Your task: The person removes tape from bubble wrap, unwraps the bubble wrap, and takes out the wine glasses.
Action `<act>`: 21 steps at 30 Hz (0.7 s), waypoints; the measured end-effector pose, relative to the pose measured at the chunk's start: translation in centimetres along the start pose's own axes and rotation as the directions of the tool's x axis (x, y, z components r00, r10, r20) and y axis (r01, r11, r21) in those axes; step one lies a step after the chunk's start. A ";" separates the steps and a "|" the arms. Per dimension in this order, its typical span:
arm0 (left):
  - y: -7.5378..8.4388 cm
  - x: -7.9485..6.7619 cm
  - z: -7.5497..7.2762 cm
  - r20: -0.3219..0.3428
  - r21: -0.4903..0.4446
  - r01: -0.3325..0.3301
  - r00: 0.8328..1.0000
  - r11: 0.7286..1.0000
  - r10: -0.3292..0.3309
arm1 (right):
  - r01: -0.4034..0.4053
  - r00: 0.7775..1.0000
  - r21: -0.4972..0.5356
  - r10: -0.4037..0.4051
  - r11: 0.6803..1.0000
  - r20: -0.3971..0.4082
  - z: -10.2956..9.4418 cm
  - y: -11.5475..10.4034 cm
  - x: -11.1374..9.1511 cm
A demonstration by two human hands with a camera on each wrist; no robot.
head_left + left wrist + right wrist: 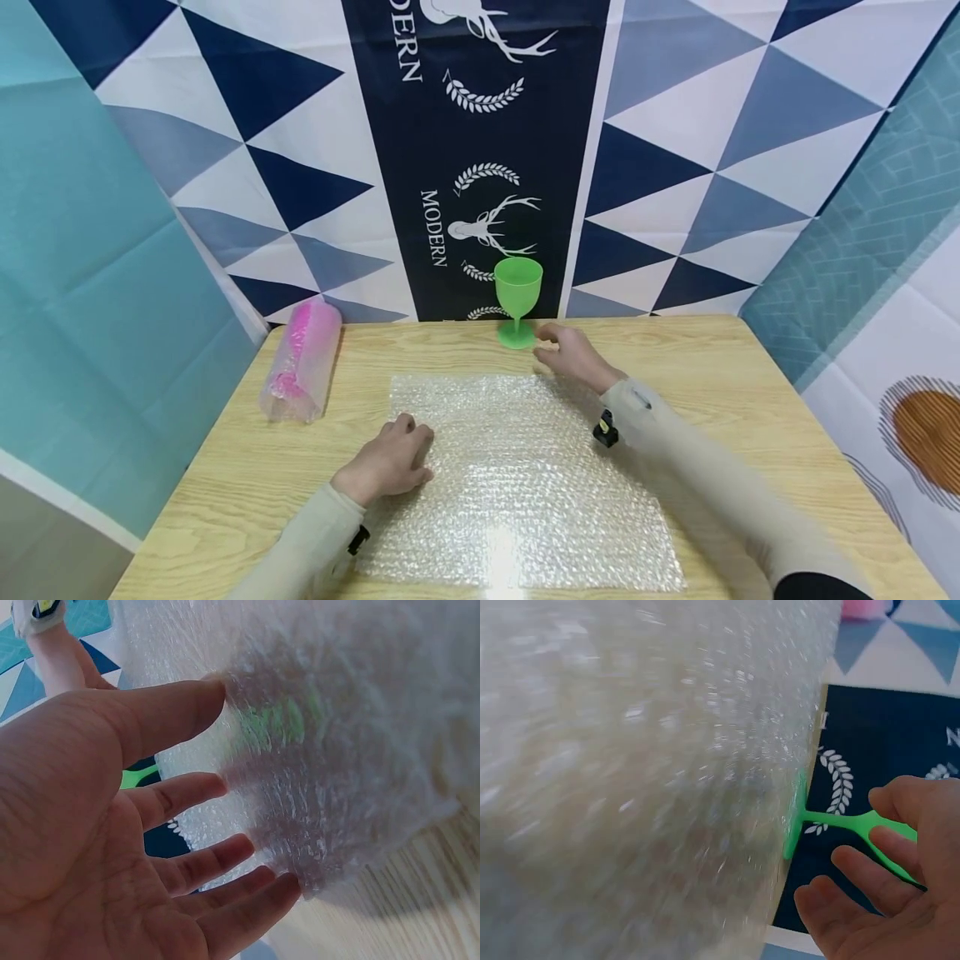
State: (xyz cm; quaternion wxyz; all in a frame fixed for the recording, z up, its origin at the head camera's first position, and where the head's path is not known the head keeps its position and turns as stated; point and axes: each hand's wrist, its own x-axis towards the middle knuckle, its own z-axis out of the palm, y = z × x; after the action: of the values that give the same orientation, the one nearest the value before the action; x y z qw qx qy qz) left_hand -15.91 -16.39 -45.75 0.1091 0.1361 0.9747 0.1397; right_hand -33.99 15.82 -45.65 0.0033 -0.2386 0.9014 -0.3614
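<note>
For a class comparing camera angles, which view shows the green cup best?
The head view: the green cup stands upright, visible from rim to base. The right wrist view shows its stem and part of its base, the bowl partly behind the right hand. The left wrist view gives only green patches, one blurred through bubble wrap.

One clear, rectangular bubble-wrap sheet [517, 467] lies on one pale wood-grained bench [720, 375]. One light-green stemmed goblet [517, 287] stands beyond the sheet's far edge. One pink roll-shaped bundle in clear wrapping [300, 358] lies left of the sheet. Bare human grips number two: one left grip [390, 462] at the sheet's left side, one right grip [573, 354] by its far edge.
</note>
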 end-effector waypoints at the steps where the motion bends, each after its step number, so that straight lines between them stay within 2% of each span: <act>1: 0.0 0.0 0.0 -0.004 0.000 -0.004 1.000 1.000 0.003 | 0.013 1.000 -0.017 -0.013 1.000 0.009 -0.2 0.0 -0.5; 5: 0.0 0.0 0.1 -0.015 0.000 -0.012 1.000 1.000 0.012 | 0.034 0.999 -0.066 -0.032 0.997 0.030 -1.1 0.1 -2.4; 9: 0.1 0.0 0.1 -0.004 -0.001 -0.021 1.000 1.000 0.021 | 0.039 0.999 -0.107 -0.038 0.993 0.005 -2.0 0.5 -4.4; 14: 0.0 -0.2 0.0 -0.005 -0.011 -0.020 1.000 1.000 0.020 | 0.049 0.998 -0.128 -0.053 0.991 -0.030 -2.7 0.8 -6.7; 21: -0.3 -0.3 0.1 -0.018 -0.027 -0.050 0.999 0.998 0.049 | 0.020 1.000 -0.126 -0.021 0.992 -0.003 -3.5 1.6 -11.0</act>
State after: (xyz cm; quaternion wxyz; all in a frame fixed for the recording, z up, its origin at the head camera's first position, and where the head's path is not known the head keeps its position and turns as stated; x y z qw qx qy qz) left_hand -15.67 -16.77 -45.85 0.0990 0.1576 0.9699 0.1568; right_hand -25.58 23.83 -45.99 -0.0173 -0.2467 0.9199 -0.3043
